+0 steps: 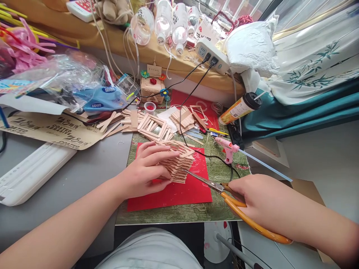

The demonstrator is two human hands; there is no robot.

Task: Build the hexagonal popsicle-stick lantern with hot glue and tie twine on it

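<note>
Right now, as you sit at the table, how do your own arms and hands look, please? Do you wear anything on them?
Both forearms are bare as far as they show, with no sleeve, watch or bracelet. The left hand has no glove and no visible ring. The right hand is ungloved too; its fingers are mostly hidden, so I cannot tell about rings.

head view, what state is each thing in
left hand, gripping stick stack
right hand, holding scissors
scissors, blades look closed
red paper, flat under stack
power strip, two black plugs in
drink cup, lidded, straw in
glue gun, loaded with glue stick
</note>
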